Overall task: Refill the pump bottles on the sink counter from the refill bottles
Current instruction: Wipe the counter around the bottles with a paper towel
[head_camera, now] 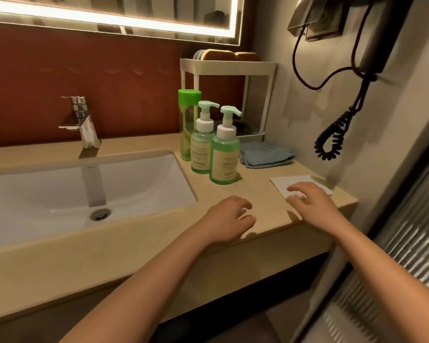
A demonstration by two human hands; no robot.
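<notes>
Two green pump bottles stand upright on the beige counter (258, 194) right of the sink: one in front (225, 154), one just behind and left of it (201, 147), both with pale green pump heads. A tall green refill bottle (188, 125) with a green cap stands behind them. My left hand (229, 219) hovers over the counter in front of the bottles, fingers curled and apart, holding nothing. My right hand (312, 204) is spread over a white folded tissue (297, 184), fingertips on it.
A white sink basin (84, 194) with a chrome faucet (81, 120) lies to the left. A folded blue cloth (266, 154) and a white two-tier rack (228, 70) sit behind the bottles. A wall hair dryer with coiled cord (332, 137) hangs on the right.
</notes>
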